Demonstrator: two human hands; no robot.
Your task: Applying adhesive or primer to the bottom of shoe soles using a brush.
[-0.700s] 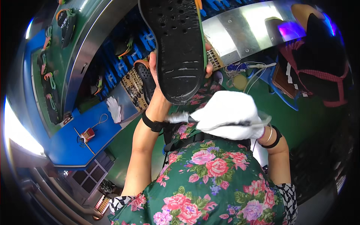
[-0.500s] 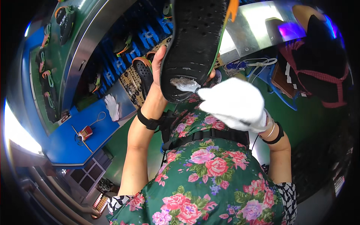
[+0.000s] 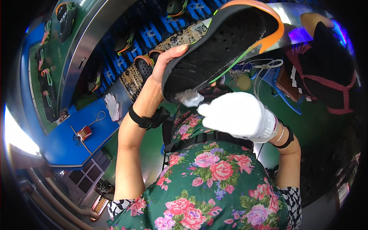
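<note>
A black clog [image 3: 214,50] with an orange and green strap is held up before me, its inside facing me and its heel end nearest. My bare left hand [image 3: 165,65] grips its left side, with the thumb along the rim and the other fingers hidden behind. In a white glove, my right hand [image 3: 237,115] is closed round a small brush [image 3: 191,98], whose handle is mostly covered. The pale, wet-looking brush head lies against the clog's heel end and is slightly blurred.
Left, a blue table [image 3: 103,136] bears a white glove [image 3: 111,106] and a small red device [image 3: 84,133]. More clogs [image 3: 144,67] lie beyond my left hand, beside a metal-edged green belt [image 3: 78,23]. A person in dark clothes [image 3: 326,73] is at right.
The clog has tilted, its far end swinging right and nearer, so more of its orange strap shows. The brush has shifted from inside the heel toward its lower edge.
</note>
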